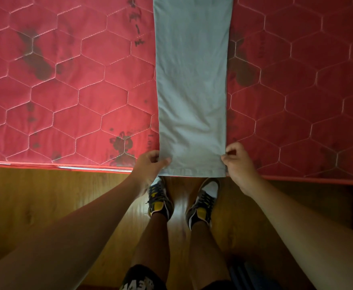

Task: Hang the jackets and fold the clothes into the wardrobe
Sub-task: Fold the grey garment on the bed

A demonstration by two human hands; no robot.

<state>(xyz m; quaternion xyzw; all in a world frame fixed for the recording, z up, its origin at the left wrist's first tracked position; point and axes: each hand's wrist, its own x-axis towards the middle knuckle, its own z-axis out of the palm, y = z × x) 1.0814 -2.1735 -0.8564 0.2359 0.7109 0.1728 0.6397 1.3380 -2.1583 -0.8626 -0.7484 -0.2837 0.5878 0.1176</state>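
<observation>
A pale grey-green garment [192, 80], folded into a long narrow strip, lies flat on the red quilted mattress [66, 91] and runs from the near edge up out of the top of the view. My left hand [150, 166] pinches its near left corner, thumb on top of the cloth. My right hand [237, 162] pinches the near right corner with curled fingers. The hem hangs slightly over the mattress edge.
The mattress has dark stains and a near edge running across the view. Below it is a wooden floor [45, 201], where my two feet in sneakers [161, 201] stand close to the bed. A dark blue object [248, 275] lies at the bottom right.
</observation>
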